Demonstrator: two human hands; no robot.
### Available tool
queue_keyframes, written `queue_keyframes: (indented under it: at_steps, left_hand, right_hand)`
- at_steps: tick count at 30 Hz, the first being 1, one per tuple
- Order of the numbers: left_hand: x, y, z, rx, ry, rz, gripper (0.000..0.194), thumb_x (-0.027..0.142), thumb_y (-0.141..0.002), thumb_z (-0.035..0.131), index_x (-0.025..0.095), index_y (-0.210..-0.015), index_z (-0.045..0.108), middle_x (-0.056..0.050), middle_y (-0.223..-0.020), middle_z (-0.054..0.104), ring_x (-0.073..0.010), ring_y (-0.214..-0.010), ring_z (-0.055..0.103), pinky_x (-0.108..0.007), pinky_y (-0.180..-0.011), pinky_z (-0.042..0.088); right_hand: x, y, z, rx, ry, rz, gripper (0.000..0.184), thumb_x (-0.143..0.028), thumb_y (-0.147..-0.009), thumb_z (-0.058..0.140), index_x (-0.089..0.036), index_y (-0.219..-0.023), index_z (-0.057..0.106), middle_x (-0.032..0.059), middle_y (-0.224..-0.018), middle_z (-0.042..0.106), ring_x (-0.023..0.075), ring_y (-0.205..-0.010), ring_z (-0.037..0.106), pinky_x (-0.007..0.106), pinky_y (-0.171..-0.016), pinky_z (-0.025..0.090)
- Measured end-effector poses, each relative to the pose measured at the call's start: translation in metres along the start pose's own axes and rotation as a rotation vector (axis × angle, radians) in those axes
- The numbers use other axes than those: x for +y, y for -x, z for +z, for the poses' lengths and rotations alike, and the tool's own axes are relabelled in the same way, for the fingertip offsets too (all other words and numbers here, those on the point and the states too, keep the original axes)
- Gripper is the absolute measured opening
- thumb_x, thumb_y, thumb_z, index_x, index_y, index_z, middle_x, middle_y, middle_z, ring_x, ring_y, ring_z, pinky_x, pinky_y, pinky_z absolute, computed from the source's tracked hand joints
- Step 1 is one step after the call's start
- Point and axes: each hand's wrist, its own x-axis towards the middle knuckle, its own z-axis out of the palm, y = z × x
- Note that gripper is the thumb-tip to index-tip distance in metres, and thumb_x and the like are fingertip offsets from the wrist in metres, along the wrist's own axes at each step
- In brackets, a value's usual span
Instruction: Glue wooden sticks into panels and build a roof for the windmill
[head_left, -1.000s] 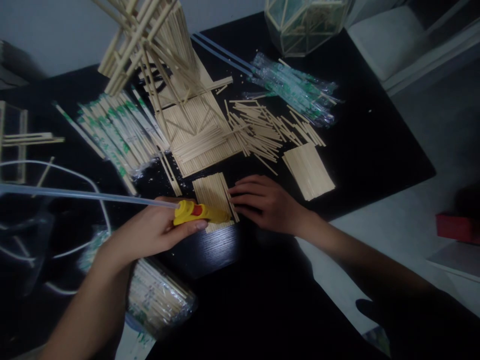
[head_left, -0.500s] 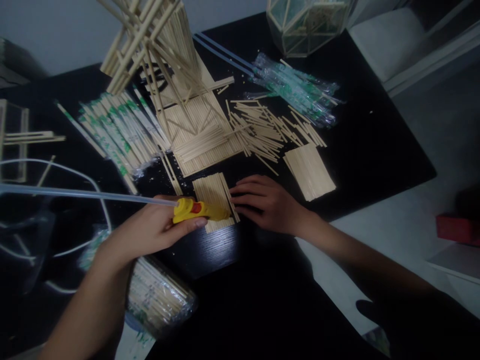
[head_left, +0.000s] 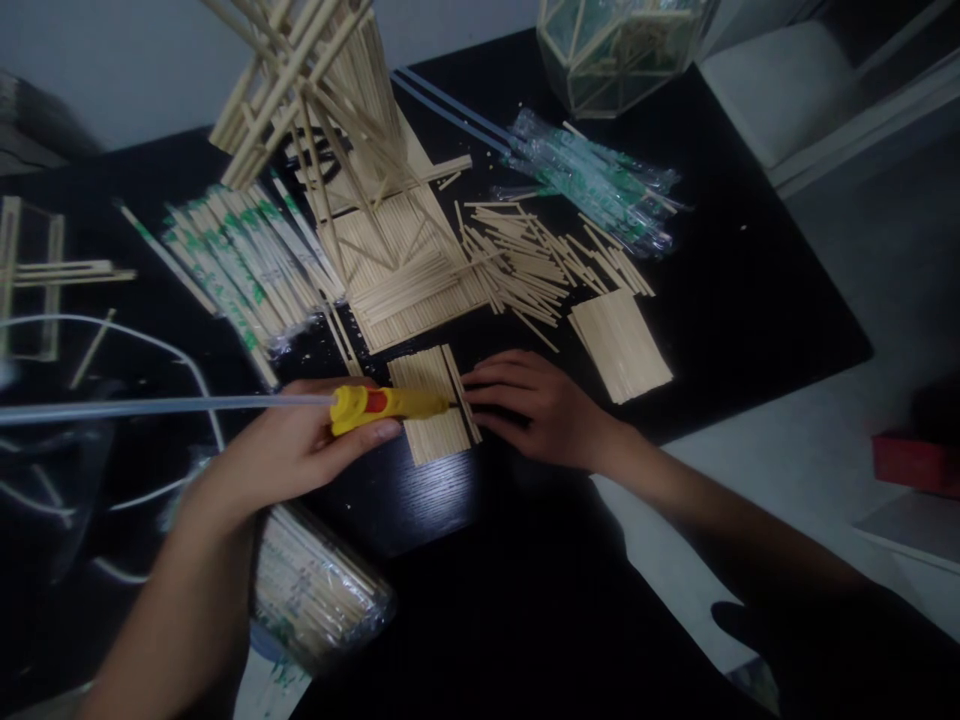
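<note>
My left hand [head_left: 300,440] is wrapped round a yellow hot glue gun [head_left: 390,404], with a long translucent glue stick [head_left: 187,406] running out of its back end. The gun's nozzle points right, over a small panel of wooden sticks [head_left: 431,440] laid side by side, close to a dark gap near its right edge. A narrow strip of sticks [head_left: 463,395] lies along that gap. My right hand [head_left: 536,405] rests with extended, slightly spread fingers, their tips at the strip's outer edge.
A second stick panel [head_left: 622,345] lies right, below loose short sticks [head_left: 517,260]. Behind stands a stick structure [head_left: 352,110] on a larger panel. Wrapped chopsticks [head_left: 232,250] lie left; plastic wrappers [head_left: 600,180] and a glass-sided terrarium [head_left: 619,60] are at back right. A white cord [head_left: 187,365] curves left.
My left hand has drawn the glue gun slightly left, and its nozzle has moved farther up along the gap. The gap shows more plainly now. My right hand stays nearly in place.
</note>
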Motion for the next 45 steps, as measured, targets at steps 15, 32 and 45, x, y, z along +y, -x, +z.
queue_keyframes:
  at_steps: [15, 32, 45]
  left_hand:
    - [-0.008, 0.039, -0.053, 0.503, -0.568, -0.462, 0.035, 0.041, -0.094, 0.050, 0.020, -0.120, 0.059, -0.007, -0.107, 0.061, -0.0274, -0.098, 0.063, -0.042, -0.092, 0.055]
    - [0.016, 0.006, -0.006, 0.222, -0.554, -0.039, 0.045, 0.035, -0.099, 0.062, 0.013, -0.137, 0.058, -0.023, -0.148, 0.052, -0.0414, -0.136, 0.056, -0.061, -0.113, 0.047]
    - [0.027, -0.002, 0.046, 0.026, -0.383, 0.070, 0.065, 0.044, -0.096, 0.071, 0.013, -0.149, 0.052, -0.027, -0.165, 0.041, -0.0469, -0.158, 0.034, -0.069, -0.123, 0.039]
  right_hand:
    - [0.001, 0.003, 0.001, -0.010, -0.022, 0.028, 0.019, -0.017, -0.099, 0.071, -0.022, -0.116, 0.076, 0.0065, -0.121, 0.080, 0.0238, -0.118, 0.072, 0.048, -0.102, 0.062]
    - [0.001, 0.002, 0.001, -0.023, 0.008, 0.001, 0.018, -0.017, -0.098, 0.072, -0.021, -0.114, 0.077, 0.0075, -0.122, 0.080, 0.0250, -0.119, 0.070, 0.048, -0.102, 0.062]
    - [0.000, 0.002, 0.000, -0.034, 0.037, -0.007, 0.019, -0.020, -0.098, 0.072, -0.021, -0.115, 0.079, 0.0078, -0.122, 0.080, 0.0266, -0.119, 0.070, 0.048, -0.101, 0.061]
